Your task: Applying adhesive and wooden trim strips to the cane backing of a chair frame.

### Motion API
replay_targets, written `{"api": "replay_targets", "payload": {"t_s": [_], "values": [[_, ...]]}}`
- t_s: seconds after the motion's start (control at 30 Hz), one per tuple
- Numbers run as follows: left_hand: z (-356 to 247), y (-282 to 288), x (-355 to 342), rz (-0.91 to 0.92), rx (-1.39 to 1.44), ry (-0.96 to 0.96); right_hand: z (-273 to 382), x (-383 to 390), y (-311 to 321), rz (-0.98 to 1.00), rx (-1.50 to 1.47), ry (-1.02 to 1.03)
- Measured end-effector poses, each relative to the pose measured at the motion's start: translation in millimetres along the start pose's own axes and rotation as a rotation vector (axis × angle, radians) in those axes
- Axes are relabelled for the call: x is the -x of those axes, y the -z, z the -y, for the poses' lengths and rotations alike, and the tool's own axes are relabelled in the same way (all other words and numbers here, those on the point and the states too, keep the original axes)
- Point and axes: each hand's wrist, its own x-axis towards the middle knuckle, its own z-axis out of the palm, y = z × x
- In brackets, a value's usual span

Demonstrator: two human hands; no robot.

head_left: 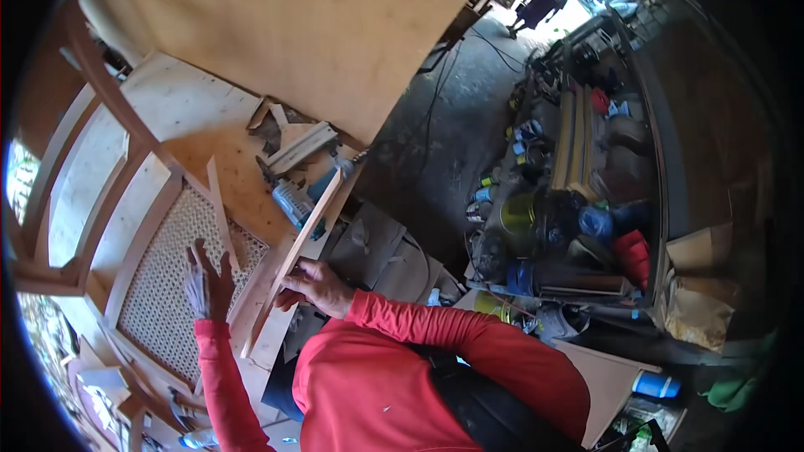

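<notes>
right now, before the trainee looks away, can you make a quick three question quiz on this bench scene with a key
1. Which hand grips the long, thin, pale wooden strip?
2. True or false: the left hand is closed around that strip too.
3. Where in the picture is the distant person in dark clothing?
a) lower left
b) lower right
c) near the top edge

Key:
1. The right hand.
2. False: the left hand is open, fingers extended, over the pale woven cane panel; whether it touches the panel is unclear.
3. c, by the bright opening.
</notes>
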Motion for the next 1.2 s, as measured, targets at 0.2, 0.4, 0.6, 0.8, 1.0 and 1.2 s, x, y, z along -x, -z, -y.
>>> {"api": "replay_targets", "payload": {"t_s": [0.2, 0.4, 0.6, 0.8, 1.0, 1.2], "values": [[-33, -48, -27, 0.118, -0.103, 0.117, 20, 21, 28, -0.014, -0.003, 0.071], [-27, -54, -30, 0.147, -0.138, 0.165, 24, 22, 38, -0.02, 0.098, 0.087], [37, -36, -5, 0.139, -0.308, 0.144, 4, 12, 19, 0.007, 0.116, 0.046], [5, 63, 41, -0.386, 0.095, 0.462, 13, 5, 30, -0.052, 0.655, 0.373], [55, 144, 258, -0.84, -0.276, 1.204, 32, -36, -6, 0.324, 0.221, 0.021], [79, 132, 331, -0.903, -0.12, 1.523, 18, -57, -52, 0.473, 0.273, -0.026]]}}
